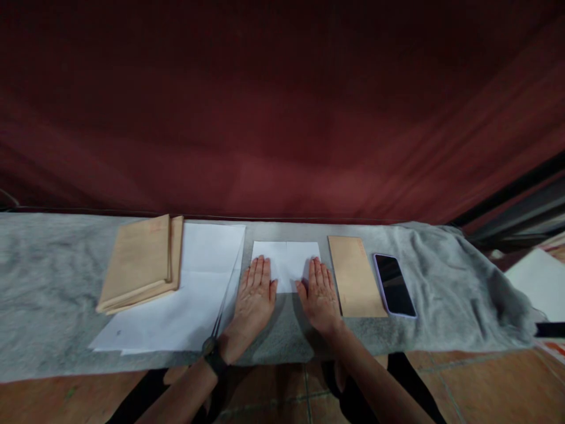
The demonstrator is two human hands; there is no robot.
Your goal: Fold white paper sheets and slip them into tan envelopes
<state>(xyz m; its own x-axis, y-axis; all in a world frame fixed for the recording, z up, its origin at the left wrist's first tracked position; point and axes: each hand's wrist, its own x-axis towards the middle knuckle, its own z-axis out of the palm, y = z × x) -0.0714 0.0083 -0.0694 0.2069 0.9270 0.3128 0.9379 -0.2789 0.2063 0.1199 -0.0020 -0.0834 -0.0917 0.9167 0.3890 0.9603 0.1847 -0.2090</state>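
Note:
A small white sheet of paper (286, 265) with a crease down its middle lies flat in front of me on the grey cloth. My left hand (256, 288) rests palm down over the paper's left side, its fingers stretched out. On the right side, my right hand (320, 291) lies flat as well, fingers extended onto the sheet's edge. Just right of that hand is a single brown envelope (356, 277). To the left, larger white sheets (207, 253) are spread partly under a stack of brown envelopes (139, 256).
A phone (395, 285) with a purple case lies right of the single envelope. The grey cloth (454, 282) covers a long narrow surface, rumpled at its right end. A dark red curtain-like backdrop (282, 135) rises behind. Tiled floor (273, 394) shows below the front edge.

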